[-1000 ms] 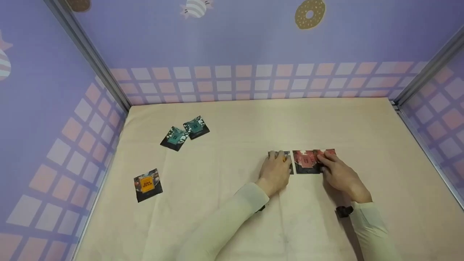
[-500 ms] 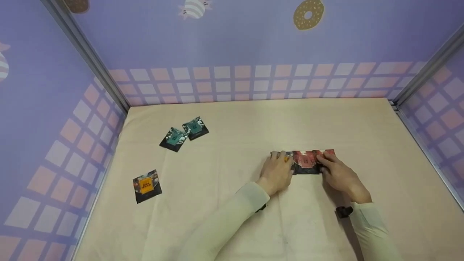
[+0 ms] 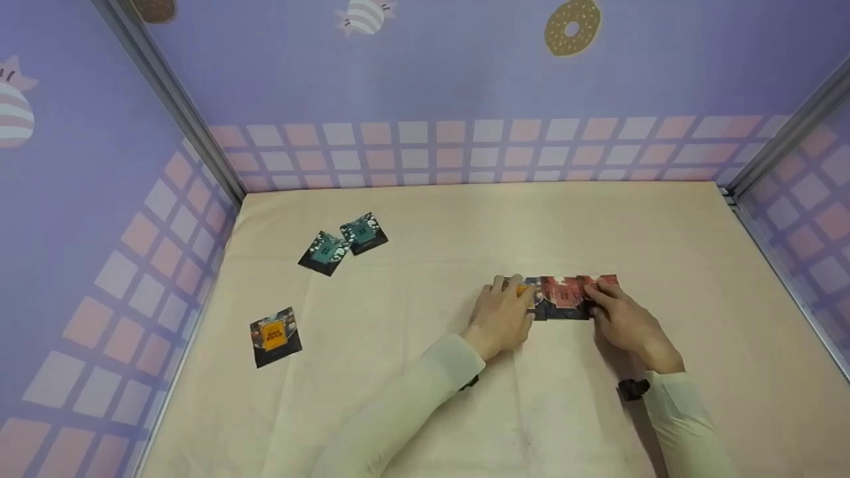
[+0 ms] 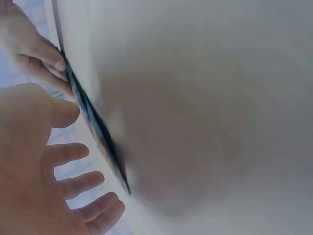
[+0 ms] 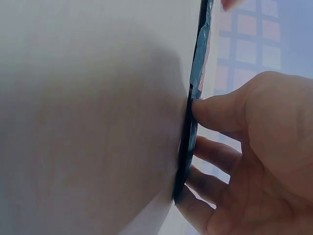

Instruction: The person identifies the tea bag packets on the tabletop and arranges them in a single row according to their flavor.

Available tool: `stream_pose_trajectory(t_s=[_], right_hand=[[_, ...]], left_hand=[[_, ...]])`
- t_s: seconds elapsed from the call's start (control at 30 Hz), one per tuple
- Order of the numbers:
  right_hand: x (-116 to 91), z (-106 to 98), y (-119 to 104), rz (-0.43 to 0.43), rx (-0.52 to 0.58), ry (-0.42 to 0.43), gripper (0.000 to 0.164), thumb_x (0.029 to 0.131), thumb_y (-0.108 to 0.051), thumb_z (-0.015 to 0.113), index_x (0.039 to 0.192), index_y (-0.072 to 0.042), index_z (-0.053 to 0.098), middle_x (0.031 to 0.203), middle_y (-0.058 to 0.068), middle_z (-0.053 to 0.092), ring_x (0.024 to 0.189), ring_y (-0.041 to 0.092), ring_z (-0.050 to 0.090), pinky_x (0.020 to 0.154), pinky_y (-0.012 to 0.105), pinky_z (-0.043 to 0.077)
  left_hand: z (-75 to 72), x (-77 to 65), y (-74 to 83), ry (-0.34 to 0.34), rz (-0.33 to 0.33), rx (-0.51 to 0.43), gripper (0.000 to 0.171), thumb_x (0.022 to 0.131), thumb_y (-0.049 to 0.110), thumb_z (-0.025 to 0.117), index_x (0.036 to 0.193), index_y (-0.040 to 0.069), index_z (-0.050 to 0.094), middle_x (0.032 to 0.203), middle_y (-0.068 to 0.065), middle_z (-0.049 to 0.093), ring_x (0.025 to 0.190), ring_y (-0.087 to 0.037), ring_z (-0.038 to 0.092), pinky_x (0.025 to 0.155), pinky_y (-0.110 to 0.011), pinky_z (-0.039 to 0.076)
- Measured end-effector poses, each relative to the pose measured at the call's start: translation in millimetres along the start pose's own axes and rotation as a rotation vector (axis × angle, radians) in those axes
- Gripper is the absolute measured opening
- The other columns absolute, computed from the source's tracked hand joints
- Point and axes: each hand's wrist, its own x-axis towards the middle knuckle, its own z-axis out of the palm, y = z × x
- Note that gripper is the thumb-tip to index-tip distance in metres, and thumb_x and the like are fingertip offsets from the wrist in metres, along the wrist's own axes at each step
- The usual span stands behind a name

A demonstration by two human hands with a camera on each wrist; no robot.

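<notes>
Three flat square packets lie in a row, edges overlapping, right of the table's middle in the head view. The left one is a packet with an orange label (image 3: 539,309); beside it are a red packet (image 3: 564,297) and a second red packet (image 3: 608,280). My left hand (image 3: 498,322) is over the orange-label packet and covers much of it; in the left wrist view its fingers (image 4: 80,183) are spread and hold nothing. My right hand (image 3: 632,330) rests on the second red packet, with its thumb (image 5: 215,111) and fingertips against the packets in the right wrist view.
Two green-label packets, one nearer (image 3: 325,253) and one farther back (image 3: 364,233), lie close together at the back left. Another orange-label packet (image 3: 275,337) lies at the left. Patterned panels (image 3: 438,73) wall in the cloth-covered table (image 3: 412,372).
The orange-label packet has slid right under my left hand, closing the gap to the red packet. Since then my left hand has shifted slightly left, showing more of it. The right hand stays put.
</notes>
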Motion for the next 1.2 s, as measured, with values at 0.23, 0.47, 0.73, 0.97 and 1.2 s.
stream_pose_trajectory(t_s=[0.23,0.47,0.73,0.97,1.2], right_hand=[[1,-1,0,0.007,-0.001,-0.004,0.052,0.109,-0.01,0.051,0.159,0.004,0.044,0.166,0.034,0.033,0.146,0.061,0.039,0.11,0.073,0.043],[2,-2,1,0.01,-0.007,-0.003,0.052,0.109,-0.01,0.052,0.159,0.004,0.044,0.165,0.034,0.034,0.145,0.061,0.04,0.108,0.073,0.044],[0,-1,1,0.019,-0.001,-0.004,0.053,0.109,-0.011,0.054,0.159,0.004,0.044,0.165,0.034,0.034,0.145,0.061,0.04,0.106,0.074,0.044],[-1,-1,1,0.002,-0.014,-0.011,0.052,0.109,-0.009,0.052,0.158,0.005,0.044,0.164,0.036,0.034,0.144,0.062,0.041,0.103,0.072,0.048],[0,-1,0,0.016,-0.016,-0.009,0.053,0.109,-0.01,0.054,0.159,0.004,0.044,0.165,0.035,0.033,0.145,0.061,0.04,0.106,0.073,0.045]], left_hand=[[-8.1,-14.3,-28.5,0.036,-0.023,-0.084,0.056,0.111,0.045,0.05,0.161,0.021,0.047,0.162,-0.009,0.048,0.144,-0.032,0.05,0.113,-0.044,0.051],[-11.2,-32.5,-59.9,0.08,-0.043,-0.144,0.053,0.11,0.041,0.054,0.158,0.018,0.052,0.162,-0.011,0.05,0.147,-0.036,0.049,0.116,-0.049,0.049],[-9.9,-62.2,-97.5,0.162,-0.079,-0.2,0.05,0.11,0.036,0.058,0.155,0.015,0.056,0.16,-0.012,0.053,0.146,-0.039,0.05,0.115,-0.053,0.05],[-2.7,-97.1,-132.6,0.258,-0.122,-0.292,0.049,0.108,0.03,0.062,0.153,0.011,0.057,0.159,-0.014,0.053,0.146,-0.041,0.049,0.113,-0.057,0.049],[1.2,-134.6,-165.1,0.324,-0.174,-0.319,0.049,0.106,0.029,0.064,0.151,0.009,0.059,0.157,-0.017,0.054,0.145,-0.043,0.048,0.113,-0.061,0.048]])
